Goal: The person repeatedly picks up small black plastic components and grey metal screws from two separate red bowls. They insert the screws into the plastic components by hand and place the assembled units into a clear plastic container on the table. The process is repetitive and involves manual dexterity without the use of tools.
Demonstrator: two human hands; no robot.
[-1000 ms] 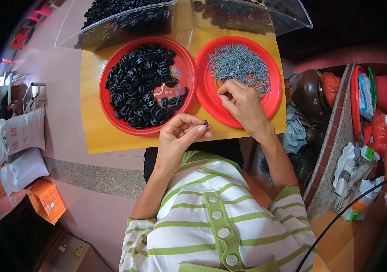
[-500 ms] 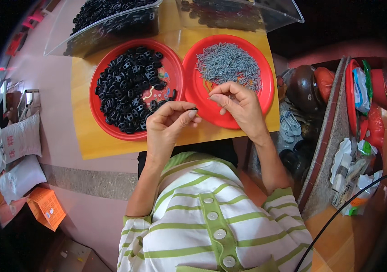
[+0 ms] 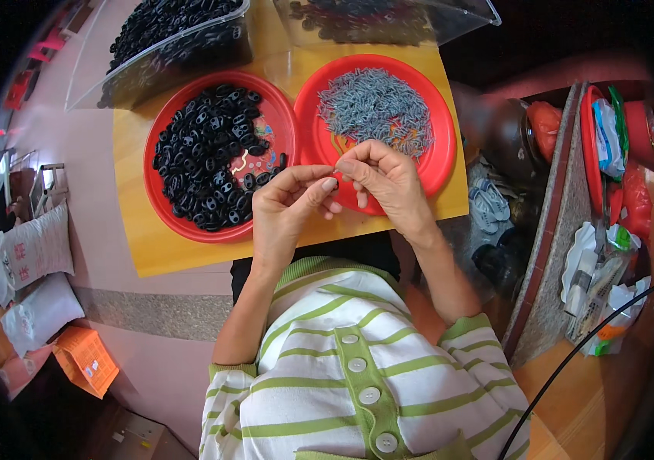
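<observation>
Nearest is the person's green-and-white striped shirt (image 3: pixel 304 383); beyond it, both hands are together over the near edge of the table (image 3: pixel 166 254). The left hand (image 3: pixel 285 207) pinches a small black piece (image 3: pixel 335 184) at its fingertips. The right hand (image 3: pixel 388 184) has thumb and forefinger pressed together, their tips meeting the left forefinger (whatever they may grip is too small to tell). Farther back, toward the table's left edge, a red plate (image 3: pixel 285 126) bears heaped black pieces (image 3: pixel 204 153); beside it, toward the right edge, a brighter red plate (image 3: pixel 442 153) bears grey screws (image 3: pixel 377 107). Two clear bins (image 3: pixel 246 11) of dark pieces stand along the far edge.
</observation>
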